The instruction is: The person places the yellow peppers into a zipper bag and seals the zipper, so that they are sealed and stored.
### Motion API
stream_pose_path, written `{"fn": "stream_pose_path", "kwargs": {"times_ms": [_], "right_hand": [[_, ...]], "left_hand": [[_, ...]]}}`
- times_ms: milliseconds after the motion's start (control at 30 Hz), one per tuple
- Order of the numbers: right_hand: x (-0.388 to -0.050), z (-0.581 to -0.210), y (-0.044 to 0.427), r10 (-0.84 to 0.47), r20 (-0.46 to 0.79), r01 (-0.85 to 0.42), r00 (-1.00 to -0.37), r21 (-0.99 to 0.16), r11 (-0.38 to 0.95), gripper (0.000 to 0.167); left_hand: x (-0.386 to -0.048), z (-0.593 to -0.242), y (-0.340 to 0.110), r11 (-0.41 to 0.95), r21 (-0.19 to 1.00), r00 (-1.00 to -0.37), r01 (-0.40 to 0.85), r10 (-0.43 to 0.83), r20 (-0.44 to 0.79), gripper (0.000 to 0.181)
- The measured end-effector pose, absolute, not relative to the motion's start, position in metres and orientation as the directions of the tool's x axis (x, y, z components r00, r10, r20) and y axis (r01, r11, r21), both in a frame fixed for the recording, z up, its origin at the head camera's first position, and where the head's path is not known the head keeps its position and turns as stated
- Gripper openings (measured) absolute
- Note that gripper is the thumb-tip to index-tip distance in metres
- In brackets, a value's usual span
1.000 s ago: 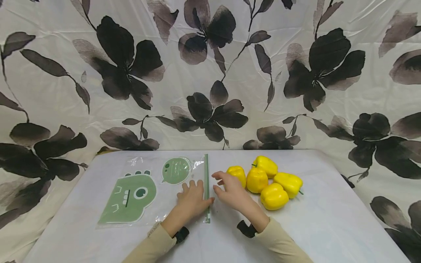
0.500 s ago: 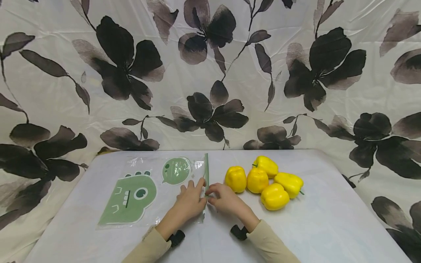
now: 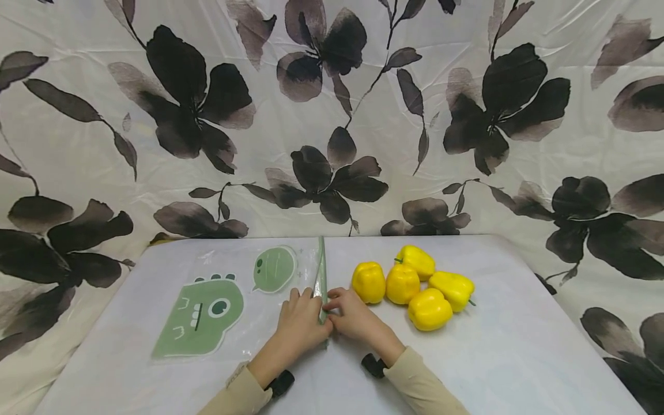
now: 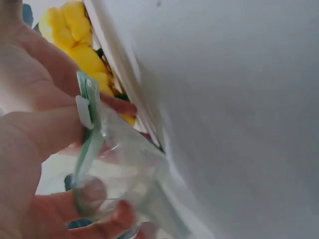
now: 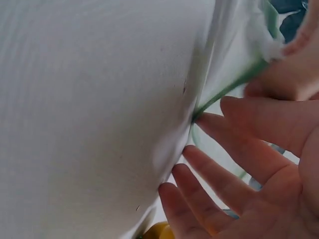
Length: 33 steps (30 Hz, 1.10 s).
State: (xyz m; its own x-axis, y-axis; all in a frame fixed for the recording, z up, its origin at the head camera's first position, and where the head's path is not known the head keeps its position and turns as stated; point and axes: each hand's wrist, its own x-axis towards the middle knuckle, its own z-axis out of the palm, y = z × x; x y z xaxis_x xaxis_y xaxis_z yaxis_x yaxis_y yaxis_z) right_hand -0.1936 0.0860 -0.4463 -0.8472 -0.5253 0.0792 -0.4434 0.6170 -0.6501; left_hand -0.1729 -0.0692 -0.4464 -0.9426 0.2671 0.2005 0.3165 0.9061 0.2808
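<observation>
Pinching the bag (image 3: 228,311) on the bench (image 3: 467,357), your left hand (image 3: 301,320) risked creasing the film through uneven pulling. Your right hand (image 3: 358,317) touched its edge with nearly straight fingers, so the edge might have slipped.

- On the table (image 3: 498,346), we find a bag (image 3: 237,301) at left, five peppers (image 3: 403,284) at right.
- The left hand (image 3: 302,318) and right hand (image 3: 355,316) are at the bag's right edge.
- Behind the table, a cloth (image 3: 244,196).

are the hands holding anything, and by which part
The clear bag, by its green edge: the left hand holds it near the white slider; whether the right hand grips it too is unclear.
</observation>
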Motion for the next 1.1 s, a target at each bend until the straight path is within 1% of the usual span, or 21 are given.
{"fn": "stream_pose_path", "kwargs": {"times_ms": [100, 267, 433, 533, 600, 667, 733, 767, 833, 933, 1000, 1033, 1100], "right_hand": [[-0.192, -0.446, 0.085, -0.526, 0.104, -0.462, -0.844, -0.638, 0.616, 0.024], [-0.189, -0.445, 0.083, -0.528, 0.128, -0.488, -0.839, -0.606, 0.628, 0.023], [-0.189, -0.442, 0.084, -0.534, 0.093, -0.478, -0.84, -0.593, 0.648, 0.024], [-0.192, -0.433, 0.09, -0.51, 0.095, -0.447, -0.855, -0.635, 0.63, 0.025], [-0.196, -0.425, 0.095, -0.452, 0.163, -0.43, -0.877, -0.684, 0.589, 0.022], [-0.2, -0.416, 0.103, -0.356, 0.277, -0.439, -0.892, -0.713, 0.546, 0.019], [-0.204, -0.408, 0.113, -0.253, 0.364, -0.443, -0.896, -0.711, 0.546, 0.02], [-0.205, -0.405, 0.118, -0.211, 0.381, -0.43, -0.9, -0.7, 0.57, 0.024], [-0.207, -0.4, 0.127, -0.16, 0.356, -0.367, -0.921, -0.651, 0.664, 0.04], [-0.209, -0.397, 0.14, -0.164, 0.216, -0.257, -0.963, -0.536, 0.804, 0.071], [-0.21, -0.399, 0.145, -0.189, 0.126, -0.226, -0.974, -0.454, 0.862, 0.086], [-0.211, -0.401, 0.147, -0.201, 0.096, -0.222, -0.975, -0.425, 0.877, 0.091], [-0.212, -0.406, 0.148, -0.218, 0.07, -0.227, -0.973, -0.399, 0.888, 0.093]], "left_hand": [[-0.17, -0.444, -0.071, 0.892, 0.329, -0.938, 0.31, 0.23, 0.26, 0.026], [-0.165, -0.442, -0.074, 0.85, 0.443, -0.945, 0.285, 0.174, 0.276, 0.031], [-0.165, -0.442, -0.073, 0.826, 0.471, -0.934, 0.31, 0.173, 0.312, 0.032], [-0.166, -0.443, -0.073, 0.821, 0.477, -0.933, 0.314, 0.175, 0.313, 0.033], [-0.166, -0.443, -0.074, 0.82, 0.481, -0.936, 0.309, 0.173, 0.306, 0.034], [-0.166, -0.443, -0.074, 0.818, 0.487, -0.938, 0.305, 0.17, 0.303, 0.034], [-0.166, -0.443, -0.074, 0.816, 0.491, -0.939, 0.305, 0.17, 0.3, 0.034], [-0.166, -0.443, -0.074, 0.814, 0.495, -0.94, 0.303, 0.169, 0.296, 0.033], [-0.166, -0.443, -0.074, 0.811, 0.5, -0.941, 0.304, 0.174, 0.291, 0.033], [-0.166, -0.442, -0.074, 0.804, 0.511, -0.943, 0.305, 0.178, 0.282, 0.032], [-0.167, -0.442, -0.075, 0.801, 0.516, -0.944, 0.304, 0.18, 0.276, 0.032], [-0.167, -0.442, -0.075, 0.8, 0.519, -0.945, 0.301, 0.181, 0.271, 0.032], [-0.168, -0.443, -0.076, 0.799, 0.524, -0.948, 0.296, 0.179, 0.262, 0.032]]}}
